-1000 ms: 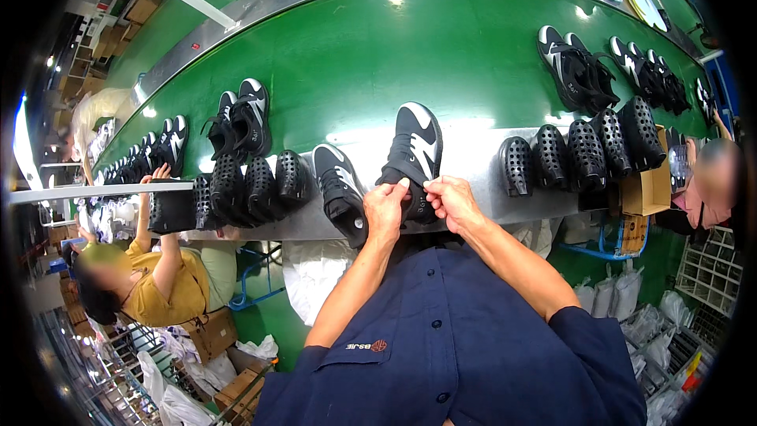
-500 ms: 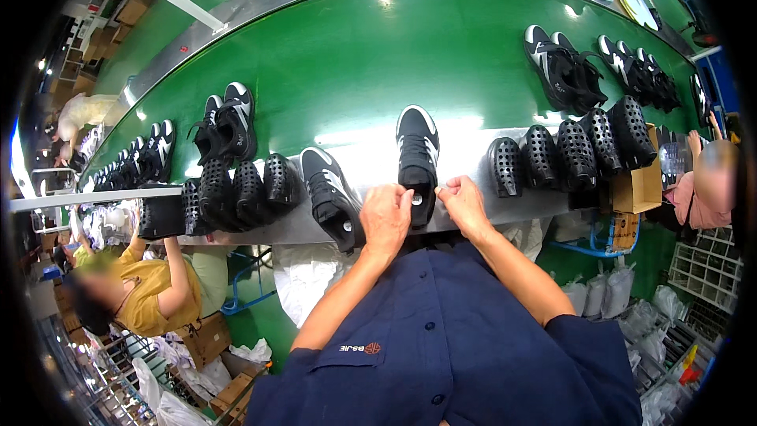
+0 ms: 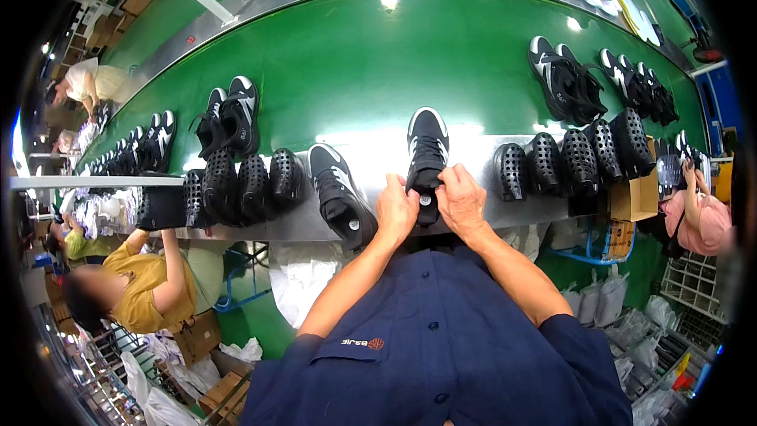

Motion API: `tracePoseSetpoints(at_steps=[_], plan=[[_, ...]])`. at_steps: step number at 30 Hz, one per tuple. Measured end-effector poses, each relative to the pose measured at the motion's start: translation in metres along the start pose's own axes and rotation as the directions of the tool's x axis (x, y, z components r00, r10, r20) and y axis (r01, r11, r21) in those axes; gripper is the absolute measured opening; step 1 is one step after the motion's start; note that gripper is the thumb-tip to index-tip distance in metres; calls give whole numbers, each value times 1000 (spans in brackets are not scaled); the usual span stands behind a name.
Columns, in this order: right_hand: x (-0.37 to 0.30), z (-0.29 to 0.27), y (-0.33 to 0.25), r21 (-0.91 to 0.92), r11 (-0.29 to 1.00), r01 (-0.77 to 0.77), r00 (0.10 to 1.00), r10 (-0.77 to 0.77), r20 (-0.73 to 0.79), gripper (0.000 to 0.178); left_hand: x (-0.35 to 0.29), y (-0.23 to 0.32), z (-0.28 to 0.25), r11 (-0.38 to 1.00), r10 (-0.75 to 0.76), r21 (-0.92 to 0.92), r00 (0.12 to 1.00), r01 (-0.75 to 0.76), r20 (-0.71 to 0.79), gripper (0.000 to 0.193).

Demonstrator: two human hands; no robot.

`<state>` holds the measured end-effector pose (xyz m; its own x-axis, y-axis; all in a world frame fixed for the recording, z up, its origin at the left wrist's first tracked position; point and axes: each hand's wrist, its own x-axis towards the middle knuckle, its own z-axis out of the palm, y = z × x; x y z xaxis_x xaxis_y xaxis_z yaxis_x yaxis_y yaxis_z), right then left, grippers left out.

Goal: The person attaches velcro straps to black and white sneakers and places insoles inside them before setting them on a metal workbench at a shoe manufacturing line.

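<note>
A black sneaker [image 3: 428, 136] with a white-edged toe and sole points away from me on the metal table edge. My left hand [image 3: 397, 209] pinches the left side of its opening, fingers closed. On the right side of the opening, my right hand [image 3: 462, 199] has thumb and fingers closed at the collar beside the tongue. Between them a pale round mark shows on the insole. Just left of my left hand lies the matching sneaker [image 3: 339, 189], tilted, its opening toward me. What exactly the fingertips grip is partly hidden.
Perforated black shoe forms stand along the edge at left [image 3: 253, 182] and right [image 3: 544, 162]. Pairs of black sneakers [image 3: 240, 115] sit on the green belt [image 3: 378, 55]. A co-worker in yellow [image 3: 154, 284] is at left, another in pink [image 3: 698, 217] at far right.
My right hand has come in closer over the sneaker's collar, and both hands sit slightly farther up the shoe. The whole view has shifted a little.
</note>
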<state>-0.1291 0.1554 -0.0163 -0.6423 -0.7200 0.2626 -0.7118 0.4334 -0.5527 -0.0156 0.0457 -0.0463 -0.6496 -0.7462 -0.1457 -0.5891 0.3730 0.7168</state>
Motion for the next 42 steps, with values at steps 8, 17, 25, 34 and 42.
tracePoseSetpoints(at_steps=[8, 17, 25, 34, 42], plan=[[-12, 11, -3, 81, 990, -112, 992, 107, 66, 21, -25, 12, -46, 975, 123, -199, 987, -101, 101, 23], [-8, 26, -3, 15, 982, -189, 939, 177, 297, 51, -95, -55, -102, 934, 305, 190, 952, -302, 12, 24], [-19, 31, -38, 6, 997, -79, 947, 74, 312, 52, -56, -53, -103, 904, 400, 102, 907, -414, 132, 17], [-9, -12, -75, 160, 903, 399, 644, -400, 652, 81, -74, -71, -112, 899, 427, 27, 889, -437, 165, 36], [-17, 49, -69, 72, 886, 458, 594, -366, 716, 65, -78, -65, -114, 869, 477, -130, 878, -477, -31, 34]])
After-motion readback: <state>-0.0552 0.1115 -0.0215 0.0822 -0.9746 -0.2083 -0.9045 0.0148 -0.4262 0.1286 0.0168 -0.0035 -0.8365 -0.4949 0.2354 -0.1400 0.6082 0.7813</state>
